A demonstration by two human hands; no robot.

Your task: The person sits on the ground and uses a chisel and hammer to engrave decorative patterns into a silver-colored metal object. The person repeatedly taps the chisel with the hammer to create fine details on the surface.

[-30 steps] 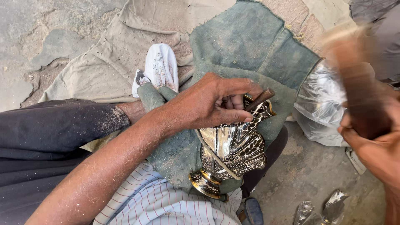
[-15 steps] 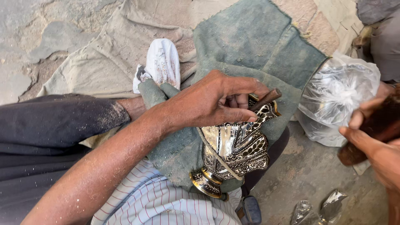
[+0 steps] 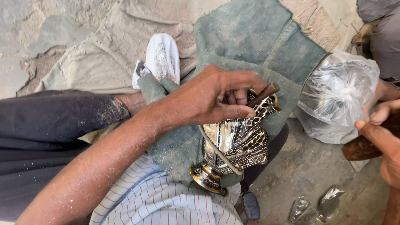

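at frame centre your left hand (image 3: 208,98) is gripping a thin wooden tool (image 3: 262,94) against the ornate metal vase (image 3: 237,146) lying on green cloth (image 3: 250,37); much patterning is already showing. at the right edge your right hand (image 3: 381,137) is clutching a brown wooden handle (image 3: 358,149).

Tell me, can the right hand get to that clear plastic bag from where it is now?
Probably yes. The right hand sits just beside the clear plastic bag with nothing between them, but it is wrapped around a brown wooden handle, so its fingers aren't free to grab the bag.
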